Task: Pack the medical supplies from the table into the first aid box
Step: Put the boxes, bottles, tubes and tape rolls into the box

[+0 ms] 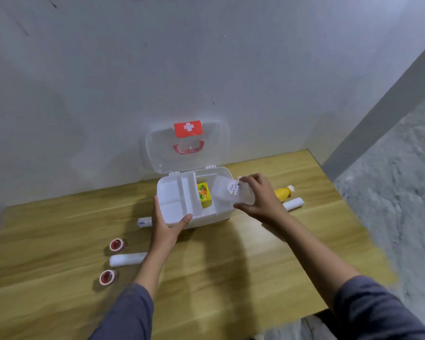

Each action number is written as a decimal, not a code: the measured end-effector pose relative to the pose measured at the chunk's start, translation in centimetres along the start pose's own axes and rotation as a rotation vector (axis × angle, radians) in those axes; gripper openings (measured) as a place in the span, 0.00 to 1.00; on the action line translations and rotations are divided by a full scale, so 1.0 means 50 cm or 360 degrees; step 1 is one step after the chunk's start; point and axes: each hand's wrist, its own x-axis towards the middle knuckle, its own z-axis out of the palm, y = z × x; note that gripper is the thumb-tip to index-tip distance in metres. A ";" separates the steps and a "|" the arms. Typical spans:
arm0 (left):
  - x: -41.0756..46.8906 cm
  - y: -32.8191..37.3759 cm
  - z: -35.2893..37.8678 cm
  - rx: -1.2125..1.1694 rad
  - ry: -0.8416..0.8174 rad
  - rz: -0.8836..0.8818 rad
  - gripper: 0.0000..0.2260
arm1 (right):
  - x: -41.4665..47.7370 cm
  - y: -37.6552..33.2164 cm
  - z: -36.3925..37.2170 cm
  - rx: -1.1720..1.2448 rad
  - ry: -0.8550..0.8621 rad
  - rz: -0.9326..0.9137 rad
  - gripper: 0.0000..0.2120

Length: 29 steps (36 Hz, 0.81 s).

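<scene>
The white first aid box [207, 218] stands open on the wooden table, its clear lid [157, 153] with a red cross label leaning back against the wall. A yellow carton [204, 194] lies inside, beside a white divider tray [174, 195]. My left hand [168, 223] grips the box's front left corner. My right hand [258, 196] holds a clear plastic bottle [227, 192] tilted over the box's right compartment. On the table lie two red-and-white tape rolls [117, 244] [108, 276], a white gauze roll [127, 258], a small white tube [144, 222], another white roll [293, 203] and a yellow bottle [284, 192].
A grey wall stands close behind the box. The table's right edge [349, 204] borders a rough concrete floor. The near table edge runs below my forearms.
</scene>
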 end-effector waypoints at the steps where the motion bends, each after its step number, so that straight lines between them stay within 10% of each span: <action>1: 0.000 0.000 0.000 -0.0007 0.0003 -0.0004 0.47 | 0.022 -0.006 0.007 -0.0096 -0.0127 -0.0037 0.30; 15: 0.004 -0.012 0.001 -0.0050 0.0015 -0.0044 0.52 | 0.168 -0.058 0.135 -0.0400 -0.0566 -0.0295 0.32; 29: 0.002 -0.011 0.004 -0.0049 0.0028 -0.0042 0.51 | 0.135 -0.058 0.159 0.0305 -0.0298 0.0666 0.30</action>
